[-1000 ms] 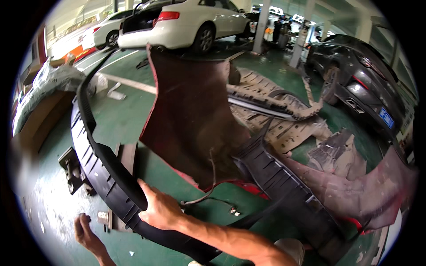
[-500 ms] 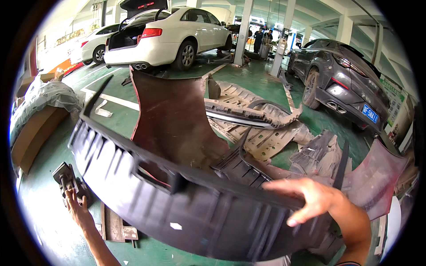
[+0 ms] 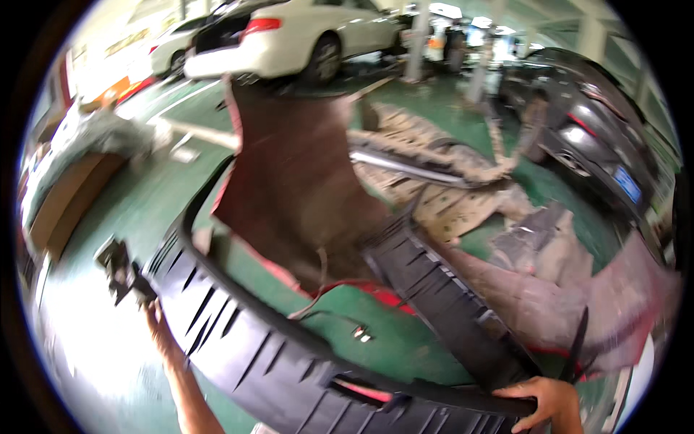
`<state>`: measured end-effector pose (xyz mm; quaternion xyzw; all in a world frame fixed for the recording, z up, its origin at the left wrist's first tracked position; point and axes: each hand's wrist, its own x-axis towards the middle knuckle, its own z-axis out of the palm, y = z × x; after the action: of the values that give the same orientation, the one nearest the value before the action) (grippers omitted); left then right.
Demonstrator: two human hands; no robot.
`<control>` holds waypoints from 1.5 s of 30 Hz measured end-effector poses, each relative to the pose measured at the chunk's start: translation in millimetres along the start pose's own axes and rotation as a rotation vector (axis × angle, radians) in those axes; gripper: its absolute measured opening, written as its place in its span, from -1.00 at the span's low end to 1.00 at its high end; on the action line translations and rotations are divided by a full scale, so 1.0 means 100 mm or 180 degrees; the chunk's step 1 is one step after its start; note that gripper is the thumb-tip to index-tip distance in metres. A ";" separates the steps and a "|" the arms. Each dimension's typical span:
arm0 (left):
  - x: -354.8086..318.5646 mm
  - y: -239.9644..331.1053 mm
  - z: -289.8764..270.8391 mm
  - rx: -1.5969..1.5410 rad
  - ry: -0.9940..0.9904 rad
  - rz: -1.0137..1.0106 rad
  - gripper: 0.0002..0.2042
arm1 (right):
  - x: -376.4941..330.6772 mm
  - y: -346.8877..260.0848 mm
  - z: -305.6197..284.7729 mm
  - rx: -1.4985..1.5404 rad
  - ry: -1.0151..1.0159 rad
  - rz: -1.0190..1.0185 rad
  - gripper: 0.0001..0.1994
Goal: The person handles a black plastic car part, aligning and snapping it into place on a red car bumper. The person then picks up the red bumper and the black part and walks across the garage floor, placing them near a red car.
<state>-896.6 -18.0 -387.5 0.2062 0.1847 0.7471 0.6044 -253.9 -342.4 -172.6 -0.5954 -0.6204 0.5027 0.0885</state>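
A long curved black plastic bumper panel (image 3: 238,343) with slots along it fills the near part of the view. My right hand (image 3: 546,405) grips its upper edge at the lower right, fingers over the rim and thumb against the near face. My left hand (image 3: 160,336) reaches up beside the panel's left end. Its blurred fingertips overlap a dark bracket-like part (image 3: 119,271), and I cannot tell whether they hold it. Beyond the panel stands a large red-edged bumper skin (image 3: 296,166) with its dull brown inner side showing.
Dirty beige undertray panels (image 3: 448,210), a silver trim strip (image 3: 412,168) and crumpled grey sheeting (image 3: 538,239) lie on the green floor. A cable with a connector (image 3: 361,333) shows past the panel. Cardboard (image 3: 76,202) stands left; a white car (image 3: 289,43) and a dark car (image 3: 578,123) are behind.
The black panel has swung lower and nearer, uncovering the floor and cable behind it. My right hand has moved down and closed on its edge. The view has shifted, with more blur.
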 end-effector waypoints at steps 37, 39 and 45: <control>-0.53 -0.48 1.43 0.6067 -0.1475 0.1341 -0.83 | 2.58 -1.09 0.56 0.0630 -0.0522 -0.0477 -0.19; -0.49 -0.57 1.47 0.6051 -0.1463 0.1429 -0.83 | 2.58 -1.06 0.57 0.0588 -0.0461 -0.0599 -0.18; -0.45 -0.71 1.46 0.6104 -0.1278 0.1546 -0.83 | 2.57 -1.00 0.55 0.0487 -0.0493 -0.0683 -0.16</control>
<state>-751.8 -44.2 -304.8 0.7592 0.5553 0.3377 0.0350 -428.4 -136.9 -251.5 -0.4766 -0.6453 0.5806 0.1387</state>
